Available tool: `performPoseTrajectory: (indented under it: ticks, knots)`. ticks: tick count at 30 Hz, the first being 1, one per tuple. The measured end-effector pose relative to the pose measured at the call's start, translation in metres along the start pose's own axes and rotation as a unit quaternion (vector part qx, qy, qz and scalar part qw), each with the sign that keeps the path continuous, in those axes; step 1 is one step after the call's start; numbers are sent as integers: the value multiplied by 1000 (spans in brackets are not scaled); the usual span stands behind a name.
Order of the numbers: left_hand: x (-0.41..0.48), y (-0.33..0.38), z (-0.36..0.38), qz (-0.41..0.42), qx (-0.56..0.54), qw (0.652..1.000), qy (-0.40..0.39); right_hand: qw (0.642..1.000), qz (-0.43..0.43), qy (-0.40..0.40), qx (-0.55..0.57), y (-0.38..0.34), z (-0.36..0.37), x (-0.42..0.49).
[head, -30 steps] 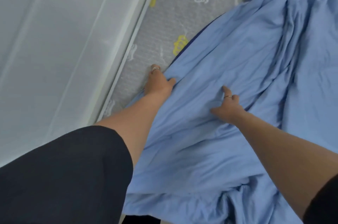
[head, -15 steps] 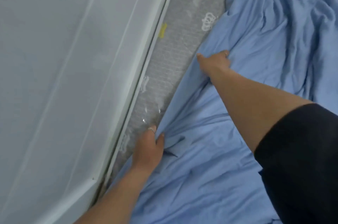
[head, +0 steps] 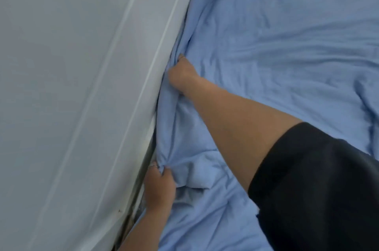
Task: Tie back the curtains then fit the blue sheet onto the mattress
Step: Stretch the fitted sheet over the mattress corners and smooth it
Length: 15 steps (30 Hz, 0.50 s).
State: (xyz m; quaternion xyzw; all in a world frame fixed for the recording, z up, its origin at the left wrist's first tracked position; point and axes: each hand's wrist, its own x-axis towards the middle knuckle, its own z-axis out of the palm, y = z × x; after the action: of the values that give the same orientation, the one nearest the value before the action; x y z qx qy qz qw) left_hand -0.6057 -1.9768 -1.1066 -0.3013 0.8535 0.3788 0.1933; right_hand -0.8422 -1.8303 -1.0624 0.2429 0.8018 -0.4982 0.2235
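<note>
The blue sheet [head: 276, 49] lies wrinkled over the whole mattress, which it hides from view. Its left edge is bunched along the white wall panel [head: 82, 86]. My left hand [head: 159, 187] grips a gathered fold of the sheet at the lower part of that edge, close to the panel. My right hand [head: 181, 72] reaches across and farther up the same edge, its fingers curled into the blue cloth right against the panel. A black sleeve [head: 313, 185] covers my right upper arm.
The white panelled wall fills the left half of the view, with raised vertical strips. A narrow dark gap [head: 141, 193] runs between the panel's base and the bed edge near my left hand.
The sheet's edge has been pulled left to the wall, covering the grey patterned mattress strip seen before. My right hand moved from the open sheet to the wall-side edge.
</note>
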Motion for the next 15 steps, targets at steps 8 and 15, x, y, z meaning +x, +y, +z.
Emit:
performPoseTrajectory:
  ticks: [8,15]
  knots:
    - [-17,-28,-24,35,-7,999,13,999,25,-15,27,74,-29,-32]
    - [-22,-53,-30,249,140,955,-85,979,102,149,89,190,-24,-125]
